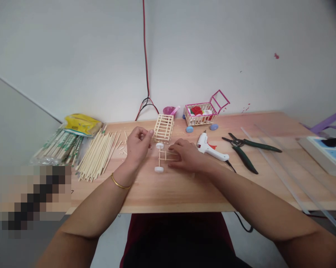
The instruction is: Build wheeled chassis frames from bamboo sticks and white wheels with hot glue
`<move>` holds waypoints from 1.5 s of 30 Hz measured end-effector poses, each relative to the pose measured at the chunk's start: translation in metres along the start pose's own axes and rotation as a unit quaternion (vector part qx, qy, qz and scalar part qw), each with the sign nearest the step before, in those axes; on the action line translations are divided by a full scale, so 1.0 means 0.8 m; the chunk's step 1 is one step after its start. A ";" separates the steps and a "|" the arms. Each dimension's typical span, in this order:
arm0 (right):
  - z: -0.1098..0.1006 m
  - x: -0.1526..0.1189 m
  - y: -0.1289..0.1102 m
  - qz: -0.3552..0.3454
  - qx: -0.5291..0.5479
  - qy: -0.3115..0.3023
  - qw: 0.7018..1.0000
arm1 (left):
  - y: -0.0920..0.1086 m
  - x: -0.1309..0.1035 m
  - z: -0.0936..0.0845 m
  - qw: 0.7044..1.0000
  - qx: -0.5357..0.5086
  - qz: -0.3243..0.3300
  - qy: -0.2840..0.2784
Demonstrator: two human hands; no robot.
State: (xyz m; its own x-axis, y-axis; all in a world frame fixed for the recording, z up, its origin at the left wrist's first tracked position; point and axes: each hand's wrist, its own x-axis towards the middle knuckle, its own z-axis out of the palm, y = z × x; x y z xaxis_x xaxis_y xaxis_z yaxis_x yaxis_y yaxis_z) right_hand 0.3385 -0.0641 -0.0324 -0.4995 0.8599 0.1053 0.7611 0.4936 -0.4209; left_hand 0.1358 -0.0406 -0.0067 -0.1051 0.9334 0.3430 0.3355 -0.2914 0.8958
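Your right hand (pixel 184 154) is closed lightly over the wheeled stick frame (pixel 165 155), thumb and fingers about its rails, so the axle and its two white wheels stick out on the left side. The frame sits mid-depth on the tabletop (pixel 145 195), well back from the front edge — a broad band of wood grain lies between, with both your forearms crossing that edge at either side.

Your left hand (pixel 140 145) hangs beside the frame with its fingers curled and thumb near the forefinger; you cannot tell whether it is closed on anything small. Just past its fingertips stands the slatted basket (pixel 164 128), which narrows your room toward the back.

On your right, the glue gun (pixel 209 148) lies near your knuckles — the tightest gap on that side — and the pruners (pixel 238 142) lie farther out. On your left, loose sticks (pixel 98 156) bound your reach. The pink-trimmed cart (pixel 200 113) stands along the back edge, near the wall (pixel 212 48).
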 end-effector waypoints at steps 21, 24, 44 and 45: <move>-0.007 0.004 0.009 -0.018 -0.005 -0.026 0.999 | -0.016 0.020 -0.011 0.990 -0.040 0.031 0.128; -0.008 0.003 0.009 -0.020 0.047 0.003 0.999 | -0.019 0.016 -0.008 0.992 -0.017 0.046 0.120; -0.022 -0.011 -0.004 -0.106 0.525 -0.137 0.833 | 0.003 -0.033 0.007 0.865 0.318 0.382 -0.073; -0.023 -0.012 -0.005 -0.108 0.509 -0.146 0.841 | 0.001 -0.030 0.006 0.865 0.309 0.389 -0.073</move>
State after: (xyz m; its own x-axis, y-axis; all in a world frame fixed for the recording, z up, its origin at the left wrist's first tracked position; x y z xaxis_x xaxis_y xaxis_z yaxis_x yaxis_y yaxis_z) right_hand 0.3476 -0.0718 -0.0148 -0.7744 0.6221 0.1153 -0.0355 0.1393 -0.9896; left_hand 0.1435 -0.0622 -0.0153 0.4810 0.5354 0.6943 0.6933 -0.7169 0.0726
